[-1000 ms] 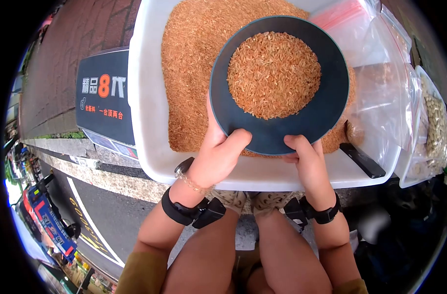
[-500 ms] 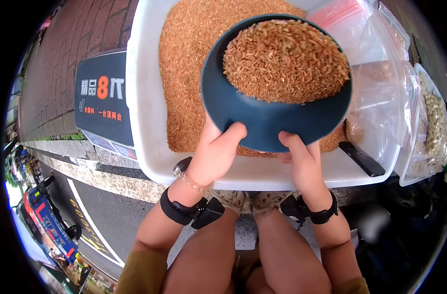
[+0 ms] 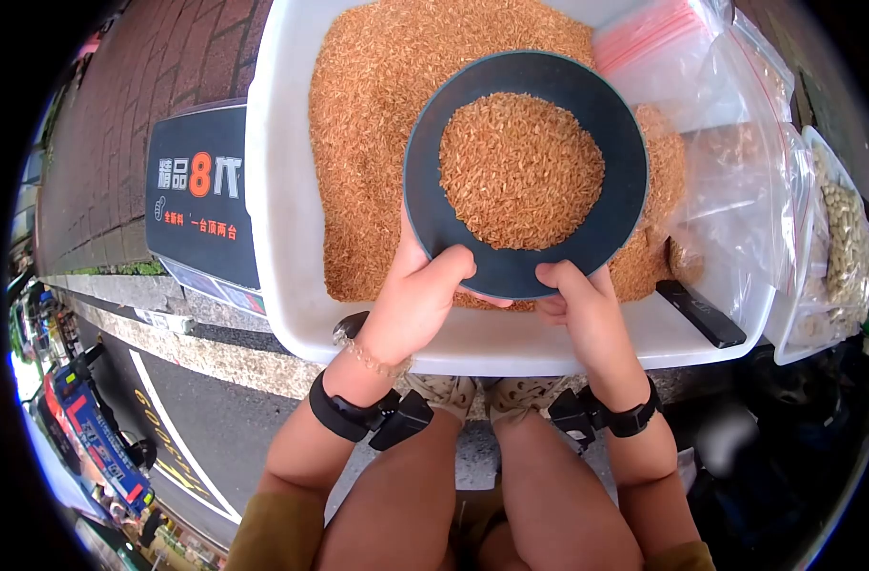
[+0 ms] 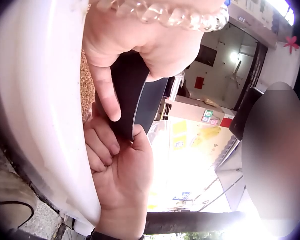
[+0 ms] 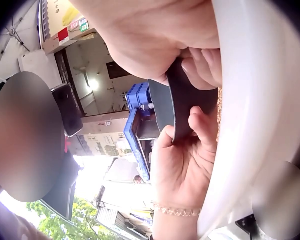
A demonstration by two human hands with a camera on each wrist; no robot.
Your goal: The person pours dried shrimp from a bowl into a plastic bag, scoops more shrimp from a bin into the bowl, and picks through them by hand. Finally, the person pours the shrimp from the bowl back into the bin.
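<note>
Both hands hold a dark teal round bowl [image 3: 520, 268] by its near rim, over a large white tub [image 3: 434, 354]. A heap of reddish-brown rice [image 3: 522, 171] lies in the middle of the bowl. My left hand [image 3: 417, 303] grips the rim at the near left, thumb on top and fingers underneath. At the near right, my right hand [image 3: 589, 316] pinches it the same way. In the left wrist view, fingers curl under the dark bowl wall [image 4: 126, 95]. More loose rice [image 3: 363, 152] fills the tub beneath.
Clear zip bags [image 3: 739, 200] lie over the tub's right side. A black flat-handled object [image 3: 701, 312] rests at the front right. Beyond is a tray of pale beans [image 3: 844, 238]. A black printed box [image 3: 201, 195] stands against the tub's left side.
Half a second ago the bowl was tilted, its rice thrown toward the far right side. Now the bowl looks flatter and the rice is back in its middle. Both hands keep their hold.
</note>
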